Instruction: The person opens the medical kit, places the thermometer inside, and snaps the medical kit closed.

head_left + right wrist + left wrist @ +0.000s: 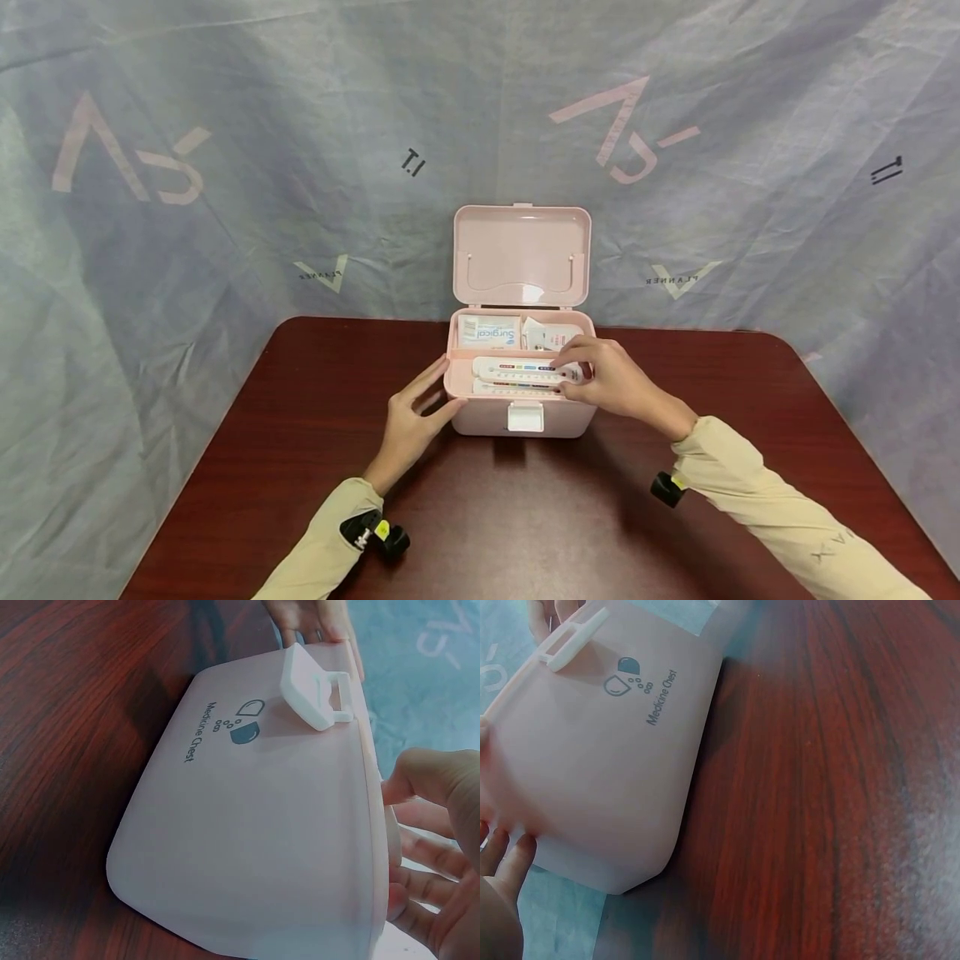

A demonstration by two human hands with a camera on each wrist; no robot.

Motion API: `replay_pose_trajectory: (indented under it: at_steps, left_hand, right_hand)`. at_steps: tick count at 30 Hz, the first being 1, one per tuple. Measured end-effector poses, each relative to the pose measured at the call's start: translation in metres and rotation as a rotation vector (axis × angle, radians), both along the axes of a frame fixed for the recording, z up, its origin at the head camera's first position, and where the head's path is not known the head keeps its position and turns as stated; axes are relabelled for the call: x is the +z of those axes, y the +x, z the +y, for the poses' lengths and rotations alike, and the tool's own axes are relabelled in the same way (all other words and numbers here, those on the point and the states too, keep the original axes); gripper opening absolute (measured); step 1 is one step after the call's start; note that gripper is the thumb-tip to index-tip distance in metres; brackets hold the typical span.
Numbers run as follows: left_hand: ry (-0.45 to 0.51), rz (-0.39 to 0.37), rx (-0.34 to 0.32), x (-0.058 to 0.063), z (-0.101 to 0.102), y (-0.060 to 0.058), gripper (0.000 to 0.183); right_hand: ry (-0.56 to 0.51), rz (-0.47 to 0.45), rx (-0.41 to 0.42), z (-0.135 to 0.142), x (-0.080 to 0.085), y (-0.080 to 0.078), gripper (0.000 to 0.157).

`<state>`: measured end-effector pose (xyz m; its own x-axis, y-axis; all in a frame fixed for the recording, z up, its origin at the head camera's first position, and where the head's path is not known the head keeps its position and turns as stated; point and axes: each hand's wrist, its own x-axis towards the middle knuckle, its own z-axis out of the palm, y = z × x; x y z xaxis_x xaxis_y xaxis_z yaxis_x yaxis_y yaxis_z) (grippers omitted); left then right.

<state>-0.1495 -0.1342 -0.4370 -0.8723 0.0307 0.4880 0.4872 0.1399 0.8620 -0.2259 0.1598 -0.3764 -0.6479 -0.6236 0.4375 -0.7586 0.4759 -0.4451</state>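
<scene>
A pink medicine chest (487, 421) stands on the table with its lid (517, 250) raised. My right hand (618, 379) reaches over the front right rim and pinches the right end of a white thermometer (513, 375), thumb nearer me and fingers behind. Just in front of it, a second white thermometer (498, 389) lies in the same front compartment. My left hand (408, 429) rests against the chest's front left corner, fingers fairly straight along the side and thumb on the front. In the left wrist view, fingertips (521, 855) touch the pink side wall.
Behind the front compartment, a box marked Surgical (487, 332) sits on the left and a white packet (551, 336) on the right. A white latch (526, 417) hangs at the chest's front. The dark red table (517, 517) meets a grey cloth backdrop (360, 200).
</scene>
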Motion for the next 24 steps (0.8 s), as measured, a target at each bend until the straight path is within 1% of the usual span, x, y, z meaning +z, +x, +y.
replay_pose_trajectory:
  at_steps: [2,7,15,24]
  left_hand:
    - [-0.005,0.003,-0.001,0.0010,0.0006,-0.0003,0.059]
    - [-0.006,0.006,-0.001,0.0027,0.0017,-0.0011,0.059]
    - [0.014,0.013,-0.004,0.0011,0.0012,-0.0018,0.058]
    - [-0.016,0.017,-0.009,0.0017,-0.0003,-0.0017,0.058]
  right_hand:
    - [-0.004,0.000,0.011,0.0001,-0.0007,-0.0008,0.020]
    - [-0.017,-0.032,0.043,0.0003,-0.0030,-0.0034,0.019]
    - [-0.012,-0.070,0.095,-0.0016,-0.0039,-0.0056,0.017]
    - [0.038,-0.109,0.088,-0.0026,-0.0045,-0.0062,0.015]
